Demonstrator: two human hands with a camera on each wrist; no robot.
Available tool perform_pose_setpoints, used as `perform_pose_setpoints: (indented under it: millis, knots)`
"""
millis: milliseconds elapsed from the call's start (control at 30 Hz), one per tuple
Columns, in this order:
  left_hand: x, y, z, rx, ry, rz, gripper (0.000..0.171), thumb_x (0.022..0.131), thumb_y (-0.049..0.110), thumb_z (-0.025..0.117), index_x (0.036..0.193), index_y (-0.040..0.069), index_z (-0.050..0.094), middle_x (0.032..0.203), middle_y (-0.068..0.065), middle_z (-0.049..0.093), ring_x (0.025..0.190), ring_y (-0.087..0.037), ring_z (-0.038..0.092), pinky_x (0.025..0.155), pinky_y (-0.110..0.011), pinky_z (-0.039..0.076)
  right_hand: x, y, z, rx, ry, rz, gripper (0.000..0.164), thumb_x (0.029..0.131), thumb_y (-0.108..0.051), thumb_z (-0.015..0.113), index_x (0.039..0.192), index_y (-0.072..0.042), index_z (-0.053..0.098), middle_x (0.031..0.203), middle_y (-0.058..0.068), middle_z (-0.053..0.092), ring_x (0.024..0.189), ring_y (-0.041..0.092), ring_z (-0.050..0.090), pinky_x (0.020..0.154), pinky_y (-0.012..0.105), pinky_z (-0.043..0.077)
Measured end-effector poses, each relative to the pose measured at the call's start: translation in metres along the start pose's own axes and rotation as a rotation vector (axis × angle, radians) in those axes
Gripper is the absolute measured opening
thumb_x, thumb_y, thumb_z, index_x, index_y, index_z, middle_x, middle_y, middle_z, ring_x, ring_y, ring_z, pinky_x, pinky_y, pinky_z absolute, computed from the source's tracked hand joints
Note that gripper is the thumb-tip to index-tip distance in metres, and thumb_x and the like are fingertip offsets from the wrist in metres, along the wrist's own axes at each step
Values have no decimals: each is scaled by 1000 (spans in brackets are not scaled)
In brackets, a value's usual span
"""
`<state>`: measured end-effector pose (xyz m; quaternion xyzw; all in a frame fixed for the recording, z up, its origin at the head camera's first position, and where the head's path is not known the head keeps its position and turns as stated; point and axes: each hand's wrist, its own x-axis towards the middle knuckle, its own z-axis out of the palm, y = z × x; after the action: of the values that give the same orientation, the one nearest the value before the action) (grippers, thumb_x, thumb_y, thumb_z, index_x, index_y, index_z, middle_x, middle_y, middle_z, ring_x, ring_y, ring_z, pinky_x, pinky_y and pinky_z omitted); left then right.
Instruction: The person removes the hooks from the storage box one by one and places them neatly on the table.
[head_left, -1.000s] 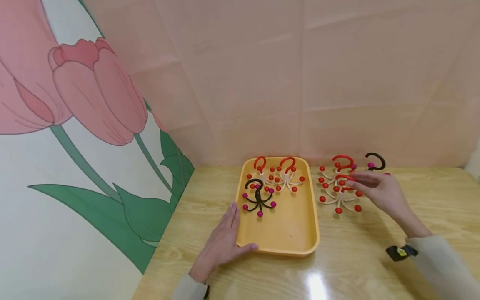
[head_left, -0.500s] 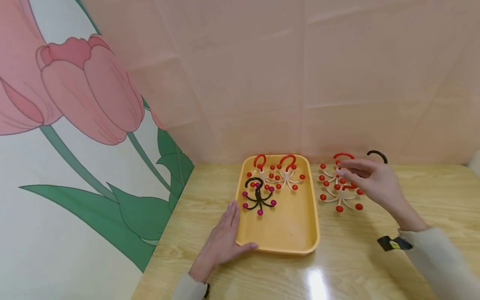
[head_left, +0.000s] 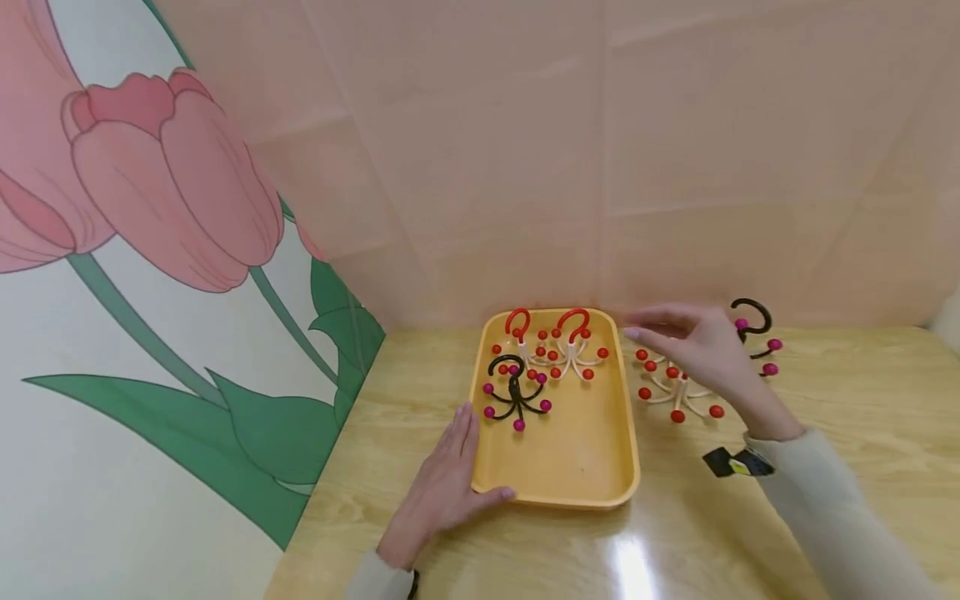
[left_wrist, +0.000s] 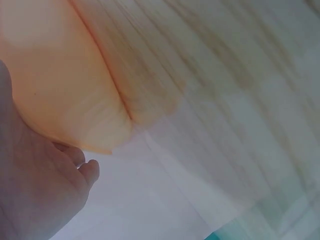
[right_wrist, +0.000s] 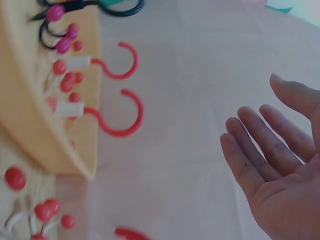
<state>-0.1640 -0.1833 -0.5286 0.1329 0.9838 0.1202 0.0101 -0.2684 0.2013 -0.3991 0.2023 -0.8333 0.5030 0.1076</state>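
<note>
My left hand [head_left: 442, 487] lies along the left side of the yellow tray [head_left: 577, 458], thumb on its front rim. In the tray stand a black multi-arm hanging hook [head_left: 515, 392] with magenta balls and two white ones with red hooks, one right [head_left: 572, 354] and one left [head_left: 523, 354], partly overlapped. Just off the tray's far right corner hovers my right hand [head_left: 705, 346], its fingers extended and holding nothing in the right wrist view. Beneath it are white, red-balled hooks [head_left: 680, 390], partly hidden. A black hook's magenta ball [head_left: 775, 344] shows behind that hand.
The wooden table [head_left: 847, 408] carries everything and meets a pinkish cloth backdrop [head_left: 517, 183] just behind the tray. A wall with painted tulips [head_left: 187, 192] borders the table's left side. In the left wrist view the tray's side [left_wrist: 85, 85] looks washed out.
My right hand has left the front red-balled hook on the table and moved left and farther back, toward the tray's far right corner. The left hand and tray have stayed in place.
</note>
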Motion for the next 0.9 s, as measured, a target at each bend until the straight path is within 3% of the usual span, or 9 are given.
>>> perform_pose_setpoints:
  millis: [200,333,533,733,900]
  knots:
    - [4,0,-2,18,7,4,127,85,91,51,170,11,0,180,-9,-4,168,-30,5,134,-47,23,15,-17,12,33,-78,56,40,96,-39,77,127,-13,76,126,12,77,97,-4,74,81,13,60]
    - [4,0,-2,33,7,2,128,84,93,49,170,13,-1,180,-7,-6,168,-29,5,135,-46,22,24,-25,25,40,-144,67,38,95,-39,78,124,-14,77,123,10,79,100,5,76,83,16,61]
    - [0,0,-3,65,26,26,129,83,94,47,170,9,4,180,-11,-2,167,-30,8,135,-45,23,40,-26,49,57,-244,55,41,95,-40,79,126,-13,77,123,10,79,107,25,78,86,27,65]
    - [0,0,-5,76,46,46,128,85,92,49,170,6,6,180,-14,3,167,-29,8,135,-44,22,54,-26,77,47,-300,-1,39,96,-35,78,126,-11,76,123,11,79,109,28,77,92,42,65]
    - [0,1,-4,62,38,42,129,84,93,48,170,7,5,180,-13,1,167,-29,8,135,-45,22,61,-24,99,7,-345,-1,37,96,-32,79,125,-11,77,124,10,79,112,29,76,95,47,64]
